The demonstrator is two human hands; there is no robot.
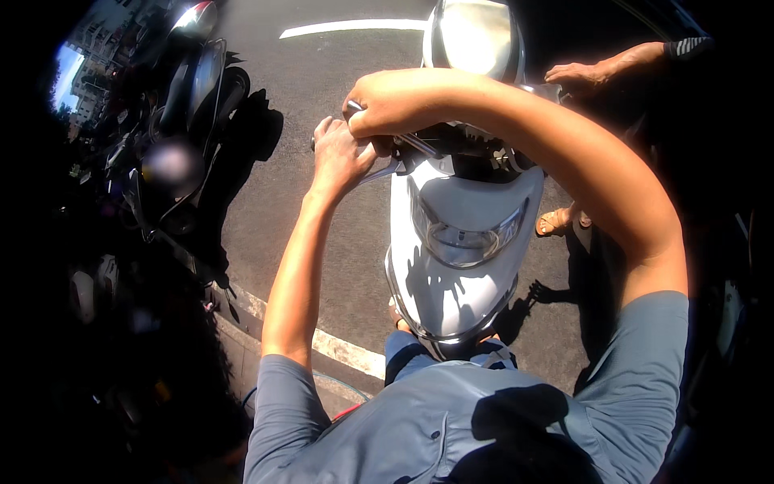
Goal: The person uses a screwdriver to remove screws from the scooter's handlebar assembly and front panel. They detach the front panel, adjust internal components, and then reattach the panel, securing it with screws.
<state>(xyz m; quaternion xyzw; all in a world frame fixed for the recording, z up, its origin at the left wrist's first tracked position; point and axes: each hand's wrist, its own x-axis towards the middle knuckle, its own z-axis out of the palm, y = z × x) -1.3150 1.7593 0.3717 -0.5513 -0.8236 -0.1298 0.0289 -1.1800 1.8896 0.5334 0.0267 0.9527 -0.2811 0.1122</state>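
A white scooter (476, 198) stands right in front of me, its front end and headlight towards my body. My left hand (343, 157) is closed round the handlebar end on the left, by a silvery brake lever (385, 171). Across the scooter reaches my right arm, and my right hand (375, 103) is a fist just above and touching the left hand's area. A small shiny metal end (355, 106) shows at its fingers; what it belongs to is hidden. A slim metal bar (419, 145) runs beside the fist over the dark, uncovered middle of the handlebar.
Another person's hand (576, 74), with a striped cuff, is by the handlebar's right end; their sandalled foot (553, 222) is on the asphalt. Parked motorbikes (189, 105) line the left. A kerb with a pale painted edge (347, 352) runs near my feet.
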